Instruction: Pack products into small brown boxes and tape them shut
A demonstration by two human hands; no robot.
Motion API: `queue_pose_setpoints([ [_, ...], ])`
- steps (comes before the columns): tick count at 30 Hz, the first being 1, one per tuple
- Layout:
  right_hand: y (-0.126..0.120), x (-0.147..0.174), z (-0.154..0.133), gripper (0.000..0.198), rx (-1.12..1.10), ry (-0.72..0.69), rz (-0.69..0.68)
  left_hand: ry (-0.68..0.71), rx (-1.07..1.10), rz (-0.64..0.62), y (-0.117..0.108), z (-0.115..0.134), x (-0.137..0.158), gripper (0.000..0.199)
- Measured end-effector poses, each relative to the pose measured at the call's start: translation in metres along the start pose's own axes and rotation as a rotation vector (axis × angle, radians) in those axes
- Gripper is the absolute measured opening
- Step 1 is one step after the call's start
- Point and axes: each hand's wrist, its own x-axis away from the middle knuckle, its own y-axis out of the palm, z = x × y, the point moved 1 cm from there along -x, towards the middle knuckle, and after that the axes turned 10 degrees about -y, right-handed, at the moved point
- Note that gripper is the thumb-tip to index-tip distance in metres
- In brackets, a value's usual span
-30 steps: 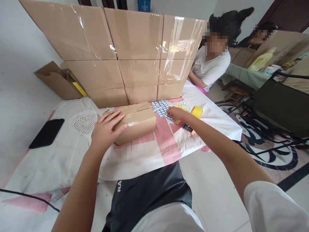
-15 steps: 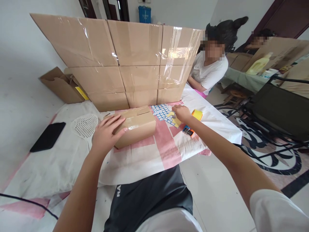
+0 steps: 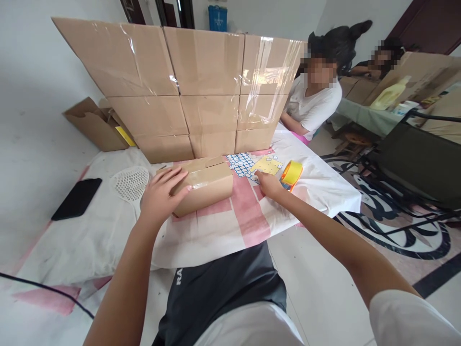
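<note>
My left hand [image 3: 163,192] lies with outstretched fingers on the left end of a taped cardboard box [image 3: 207,187]. My right hand [image 3: 270,184] has its fingers curled together at the lower edge of some flat paper pieces. Whether anything is pinched there is hidden. Under and beyond its fingertips lie a white piece with a blue grid pattern [image 3: 241,164] and a yellow dotted piece [image 3: 268,165]. Just right of that hand stands a yellow tape roll [image 3: 292,172] in an orange and blue holder, partly covered by the hand.
A tall wall of taped cardboard [image 3: 212,77] stands along the back of the table. To the left are a white mesh paddle [image 3: 131,183], a black tablet-like slab [image 3: 77,198] and an open carton [image 3: 95,125]. A person in white [image 3: 317,101] sits beyond the right end.
My right hand has moved down toward me, uncovering more of the yellow dotted piece and covering part of the tape holder. My left hand stays on the box.
</note>
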Motion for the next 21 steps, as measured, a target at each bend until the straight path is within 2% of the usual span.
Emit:
queue_pose_setpoints([
  [5, -0.001, -0.010, 0.013, 0.040, -0.055, 0.070, 0.007, 0.007, 0.009, 0.008, -0.001, 0.001, 0.001, 0.047],
  [10, 0.001, -0.017, 0.022, 0.035, -0.100, 0.069, 0.005, -0.004, -0.002, 0.008, -0.001, 0.003, 0.003, 0.049],
  [15, 0.001, -0.013, 0.016, 0.027, -0.121, 0.032, -0.005, -0.029, -0.012, -0.005, -0.004, 0.005, 0.003, 0.049],
  [21, -0.004, 0.003, 0.003, 0.024, -0.061, 0.038, 0.043, -0.036, -0.016, -0.013, -0.002, 0.005, 0.001, 0.045],
])
